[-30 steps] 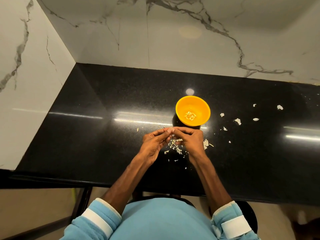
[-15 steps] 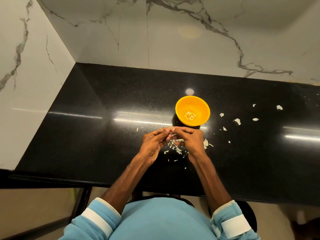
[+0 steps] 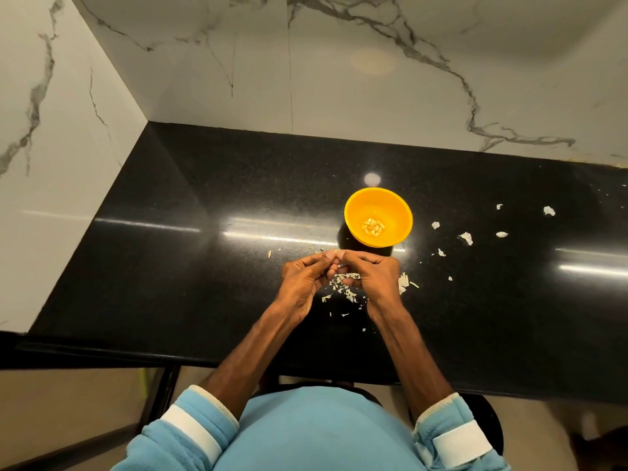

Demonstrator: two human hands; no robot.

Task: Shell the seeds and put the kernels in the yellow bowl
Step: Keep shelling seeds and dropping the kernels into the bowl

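Note:
The yellow bowl (image 3: 394, 212) stands on the black counter just beyond my hands, with several pale kernels (image 3: 373, 227) at its bottom. My left hand (image 3: 304, 278) and my right hand (image 3: 373, 275) meet fingertip to fingertip just below the bowl. Both pinch one small seed (image 3: 336, 255) between thumbs and forefingers; the seed is almost hidden by the fingers. A heap of pale shell scraps (image 3: 343, 287) lies on the counter under and between my hands.
More shell bits (image 3: 466, 237) are scattered to the right of the bowl, and one lone piece (image 3: 269, 254) lies left of my hands. White marble walls close the counter (image 3: 204, 266) at the back and left. Its front edge runs just above my lap.
Almost nothing moved. My fingertips stay pressed together on the seed, shifting only slightly; the bowl and scraps lie as before.

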